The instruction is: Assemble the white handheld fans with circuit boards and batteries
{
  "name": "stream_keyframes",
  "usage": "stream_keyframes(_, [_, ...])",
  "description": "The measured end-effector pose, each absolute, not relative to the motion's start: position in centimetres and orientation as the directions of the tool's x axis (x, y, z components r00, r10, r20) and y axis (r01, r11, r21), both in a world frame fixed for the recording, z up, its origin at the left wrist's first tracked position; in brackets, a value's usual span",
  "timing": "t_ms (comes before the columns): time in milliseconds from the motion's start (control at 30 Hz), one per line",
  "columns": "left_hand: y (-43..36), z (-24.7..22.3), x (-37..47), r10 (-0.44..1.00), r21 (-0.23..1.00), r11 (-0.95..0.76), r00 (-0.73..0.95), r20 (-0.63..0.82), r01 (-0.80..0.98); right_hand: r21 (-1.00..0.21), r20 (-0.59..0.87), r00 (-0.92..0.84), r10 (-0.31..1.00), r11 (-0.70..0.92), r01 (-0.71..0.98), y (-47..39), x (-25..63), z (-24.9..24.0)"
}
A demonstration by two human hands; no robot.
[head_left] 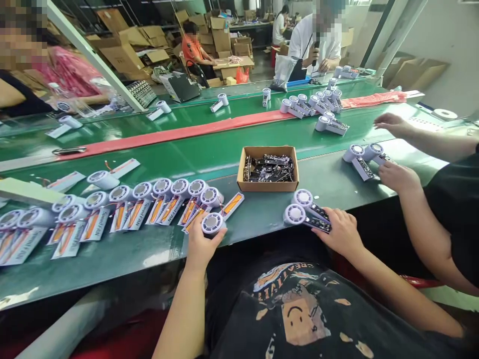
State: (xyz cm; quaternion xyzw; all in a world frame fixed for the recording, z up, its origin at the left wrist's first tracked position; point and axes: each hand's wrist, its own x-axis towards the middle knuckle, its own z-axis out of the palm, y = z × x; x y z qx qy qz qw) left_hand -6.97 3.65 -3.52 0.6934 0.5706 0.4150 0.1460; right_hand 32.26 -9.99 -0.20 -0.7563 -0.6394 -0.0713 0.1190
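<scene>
My left hand (198, 242) is closed around the round head of a lilac handheld fan (213, 224). Its open handle, with an orange strip inside, points up and right. Near the table's front edge, my right hand (342, 230) grips the handle ends of a pair of handheld fans lying side by side, a front one (295, 214) and a rear one (304, 198). Black circuit boards show in their handles. Left of my left hand runs a row of similar fans (142, 191) with orange strips in open handles. Between my hands, farther back, stands a cardboard box (267, 186) holding black boards (275, 167).
At right, a co-worker's hand (400, 177) touches handheld fans (357, 154); that person's other hand (392, 124) is raised behind. A red strip (187, 133) runs along the green belt (179, 154). More fans (314, 102) cluster beyond it. Other people sit across the line.
</scene>
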Motion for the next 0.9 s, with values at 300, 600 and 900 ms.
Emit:
stream_keyframes(300, [1.7,-2.5,-5.5,0.963,0.801,-0.267,0.115,0.244,0.536,-0.131,0.23,0.554,0.8,-0.538,0.832,-5.3,36.4,0.3])
stream_keyframes(600, [1.3,-1.0,-4.2,0.917,0.658,-0.396,0.238,0.32,0.64,-0.246,0.577,0.027,0.816,0.142,0.959,-2.9,29.3,2.6])
stream_keyframes(900, [2.1,-0.2,-2.3,0.867,0.555,-0.498,0.372,0.331,0.666,-0.326,0.25,-0.419,0.873,0.484,0.813,-0.4,23.0,4.3])
